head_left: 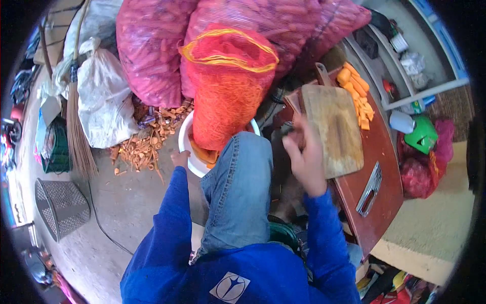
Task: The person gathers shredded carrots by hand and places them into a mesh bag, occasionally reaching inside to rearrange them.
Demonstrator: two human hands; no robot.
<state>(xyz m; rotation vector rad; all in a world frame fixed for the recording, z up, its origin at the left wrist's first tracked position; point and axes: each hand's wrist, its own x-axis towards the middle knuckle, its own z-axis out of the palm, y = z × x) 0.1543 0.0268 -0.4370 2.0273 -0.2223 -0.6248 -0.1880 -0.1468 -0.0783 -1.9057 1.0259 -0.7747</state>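
My left hand (pixel 180 159) is closed on the left rim of a white basin (pixel 197 167), its fingers partly hidden. In the basin stands a red mesh bag (pixel 228 109) full of shredded orange stuff, its yellow-edged mouth gaping at the top. Orange pieces also lie in the basin beneath the bag. My right hand (pixel 308 159) is in the air by the left edge of a wooden cutting board (pixel 335 129). Its thumb and fingers are apart with nothing between them, a little blurred.
Large pink sacks (pixel 253 23) of carrots stand behind the basin. Carrot scraps (pixel 147 144) cover the floor at left, near a broom (pixel 76 121) and a grey wastebasket (pixel 62 207). The red-brown table (pixel 349 202) bears cut carrots (pixel 357 93) and a metal grater (pixel 369 190).
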